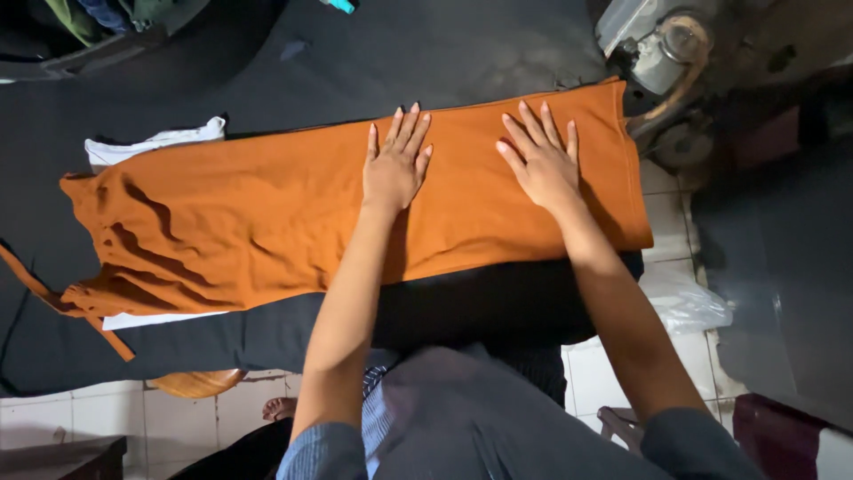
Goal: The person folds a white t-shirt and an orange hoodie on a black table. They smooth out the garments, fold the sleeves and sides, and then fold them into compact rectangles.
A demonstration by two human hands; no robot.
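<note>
Head view, looking straight down. Both forearms reaching forward from rolled blue-grey sleeves [330, 449], bare from the elbow, converging slightly toward the middle of the frame. Left hand [396, 164] lying flat and palm down, fingers straight, close together and pointing away from the body, gripping nothing, only pressing on cloth. Right hand [540, 162] likewise flat and palm down, fingers fanned a little wider and angling up to the left, also released and clasping nothing. Wrists of both held low, nearly level with the knuckles. Hands resting side by side, near each other but not touching, a strip of fabric showing between them.

Orange garment [267, 209] lying stretched lengthwise across the bench [444, 53], directly beneath both palms. Right half of the garment looking smooth, its straight right edge just beyond the right hand; left half, well away from the left hand, showing deep wrinkles and folds. Thin orange strap [35, 289] trailing off the garment's lower left corner. White cloth [155, 142] peeking out from under the garment's upper left edge and again below it.

Bench covered in dark fabric, reaching well past the garment on every side. Metal machine part [662, 44] standing beyond the upper right corner of the garment. Clear plastic bag [684, 302] lying on the tiled floor [613, 373] at lower right.
</note>
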